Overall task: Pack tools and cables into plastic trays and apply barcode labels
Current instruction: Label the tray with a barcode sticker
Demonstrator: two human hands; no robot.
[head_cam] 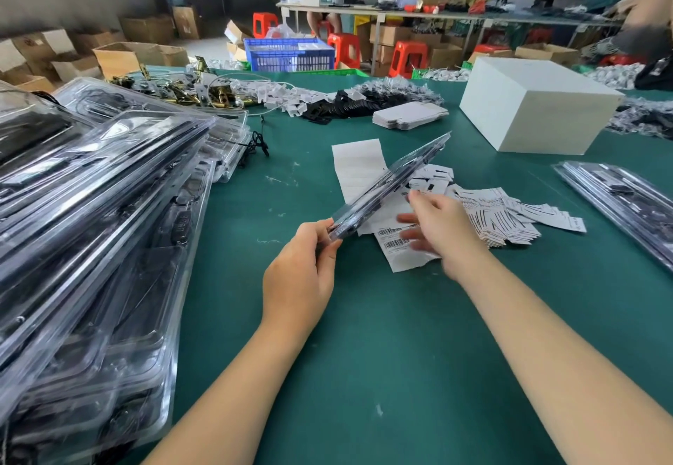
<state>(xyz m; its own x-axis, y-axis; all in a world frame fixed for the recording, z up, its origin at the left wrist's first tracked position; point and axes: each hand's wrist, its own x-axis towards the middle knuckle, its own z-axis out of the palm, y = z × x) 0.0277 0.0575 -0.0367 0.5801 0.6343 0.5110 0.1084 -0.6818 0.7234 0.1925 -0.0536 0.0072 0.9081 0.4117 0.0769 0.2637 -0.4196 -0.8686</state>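
Note:
My left hand (304, 264) grips the near end of a closed clear plastic tray (391, 180) that holds dark tools; the tray is tilted on edge above the green table (364, 337). Just right of it, my right hand (437, 228) hovers with fingers spread and relaxed over a white strip of barcode labels (395, 242), blurred by motion; I cannot tell whether it touches them. A heap of loose barcode labels (510, 213) lies to the right. An empty white backing sheet (358, 166) lies under the tray.
A tall stack of packed clear trays (91, 228) fills the left side. Two more packed trays (626, 202) lie at the right edge. A white box (535, 107), flat white cartons (409, 117), cables and brass hardware (204, 93) lie at the back. People work at a far table.

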